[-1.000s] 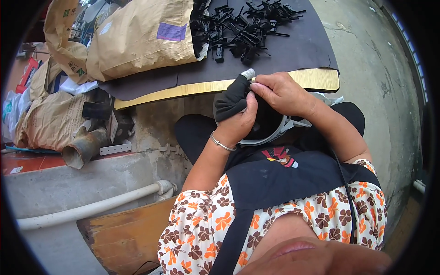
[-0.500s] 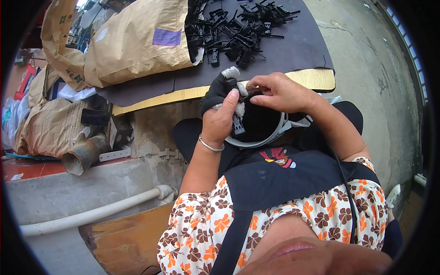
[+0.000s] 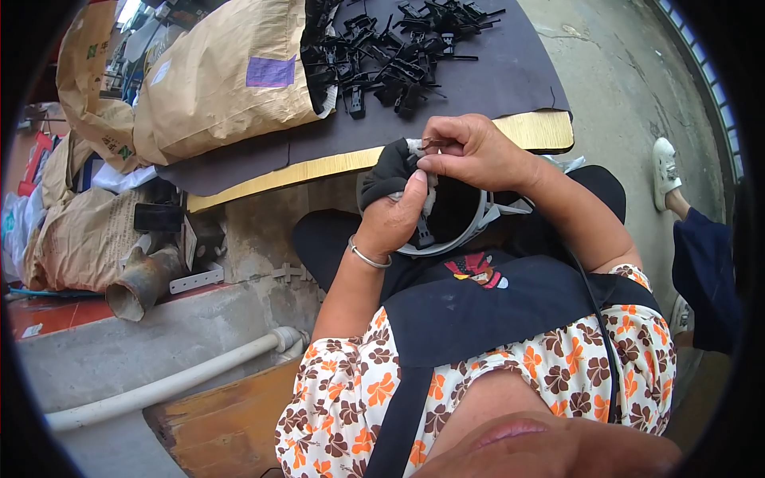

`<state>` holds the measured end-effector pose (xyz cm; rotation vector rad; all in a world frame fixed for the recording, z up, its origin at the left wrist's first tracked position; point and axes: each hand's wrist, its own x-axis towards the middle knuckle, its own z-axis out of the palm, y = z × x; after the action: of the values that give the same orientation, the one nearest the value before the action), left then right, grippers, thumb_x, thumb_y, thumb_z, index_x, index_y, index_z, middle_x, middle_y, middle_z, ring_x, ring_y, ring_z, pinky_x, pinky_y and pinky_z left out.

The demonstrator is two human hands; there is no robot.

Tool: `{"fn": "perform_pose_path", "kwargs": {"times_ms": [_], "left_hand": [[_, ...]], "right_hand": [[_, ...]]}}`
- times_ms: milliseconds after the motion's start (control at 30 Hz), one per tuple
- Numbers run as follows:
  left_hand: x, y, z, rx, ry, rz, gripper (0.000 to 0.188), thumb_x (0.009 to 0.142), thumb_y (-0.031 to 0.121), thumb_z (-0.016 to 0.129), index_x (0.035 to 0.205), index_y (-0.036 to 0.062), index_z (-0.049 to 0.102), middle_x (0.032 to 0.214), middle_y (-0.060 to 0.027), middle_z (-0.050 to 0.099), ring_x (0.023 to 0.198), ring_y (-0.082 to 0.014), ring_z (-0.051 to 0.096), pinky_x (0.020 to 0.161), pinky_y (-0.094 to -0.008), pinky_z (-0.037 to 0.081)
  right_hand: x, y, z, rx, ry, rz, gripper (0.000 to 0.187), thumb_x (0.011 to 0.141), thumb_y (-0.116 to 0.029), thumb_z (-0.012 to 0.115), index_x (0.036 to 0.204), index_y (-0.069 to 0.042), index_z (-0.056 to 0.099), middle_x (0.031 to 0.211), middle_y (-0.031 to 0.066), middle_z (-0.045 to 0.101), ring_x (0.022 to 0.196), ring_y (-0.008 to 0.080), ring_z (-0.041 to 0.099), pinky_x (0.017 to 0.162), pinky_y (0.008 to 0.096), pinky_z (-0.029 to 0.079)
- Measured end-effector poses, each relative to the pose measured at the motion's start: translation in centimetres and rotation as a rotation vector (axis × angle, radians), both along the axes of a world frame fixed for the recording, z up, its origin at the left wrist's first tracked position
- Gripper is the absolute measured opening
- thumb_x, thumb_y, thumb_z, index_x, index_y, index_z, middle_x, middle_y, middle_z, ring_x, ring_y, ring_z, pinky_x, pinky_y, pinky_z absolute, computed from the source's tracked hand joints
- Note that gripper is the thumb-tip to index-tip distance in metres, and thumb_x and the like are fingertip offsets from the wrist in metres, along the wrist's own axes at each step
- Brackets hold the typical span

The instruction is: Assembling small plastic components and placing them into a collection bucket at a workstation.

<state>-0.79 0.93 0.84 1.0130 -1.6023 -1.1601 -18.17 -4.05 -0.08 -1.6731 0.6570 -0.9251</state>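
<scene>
Two bare-armed hands meet over one bucket (image 3: 464,237). The left hand (image 3: 395,197), its fingers in a black glove (image 3: 383,171), is clamped on one black plastic part (image 3: 425,231), whose lower end juts out below those fingers, over the bucket's mouth. The right hand (image 3: 472,155), just beside it, has thumb and forefinger pinched together on what looks like one thin dark piece (image 3: 431,144), though it is too small to make out well.

A loose pinch could let the thin piece drop into the bucket, right beneath the fingers; the thick glove may dull the left grip and let the plastic part twist. A slip of the right fingers could also scrape the left ones, so close are they.

Counted: two hands, one glove, one held part, one thin piece, one bucket. Beyond the fingers, one bench (image 3: 510,80) carries one paper sack (image 3: 215,80) to their left and, straight ahead, one heap of black parts (image 3: 398,60), more than a dozen, too tangled to number exactly.
</scene>
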Motion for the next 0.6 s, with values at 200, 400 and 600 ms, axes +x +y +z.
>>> {"fn": "perform_pose_path", "kwargs": {"times_ms": [200, 400, 600], "left_hand": [[0.1, -0.2, -0.6, 0.147, 0.177, 0.105, 0.011, 0.084, 0.0, 0.051, 0.09, -0.0046, 0.059, 0.095, -0.0067, 0.059, 0.081, -0.0134, 0.055, 0.072, -0.0246, 0.044], [-0.1, -0.5, -0.7, -0.127, -0.138, 0.132, 0.013, 0.082, 0.0, 0.053, 0.092, -0.0052, 0.059, 0.092, -0.0106, 0.059, 0.078, -0.0182, 0.058, 0.071, -0.0257, 0.045], [-0.1, 0.1, -0.7, -0.17, -0.192, 0.215, 0.014, 0.085, 0.004, 0.053, 0.094, -0.0026, 0.06, 0.087, -0.0102, 0.06, 0.076, -0.0195, 0.059, 0.07, -0.0267, 0.046]], "right_hand": [[-0.1, 0.1, -0.3, -0.255, 0.148, -0.027, 0.017, 0.089, -0.015, 0.056, 0.083, 0.0, 0.054, 0.064, 0.0095, 0.054, 0.056, 0.0205, 0.05, 0.055, 0.0311, 0.041], [0.4, 0.2, 0.1, -0.25, 0.305, -0.03, 0.023, 0.09, -0.018, 0.054, 0.079, 0.001, 0.055, 0.065, 0.0177, 0.053, 0.057, 0.0335, 0.049, 0.056, 0.0361, 0.042], [1.0, 0.2, -0.5, -0.183, 0.224, -0.044, 0.03, 0.09, -0.024, 0.052, 0.077, 0.002, 0.058, 0.068, 0.0207, 0.058, 0.063, 0.038, 0.055, 0.059, 0.0389, 0.044]]}}
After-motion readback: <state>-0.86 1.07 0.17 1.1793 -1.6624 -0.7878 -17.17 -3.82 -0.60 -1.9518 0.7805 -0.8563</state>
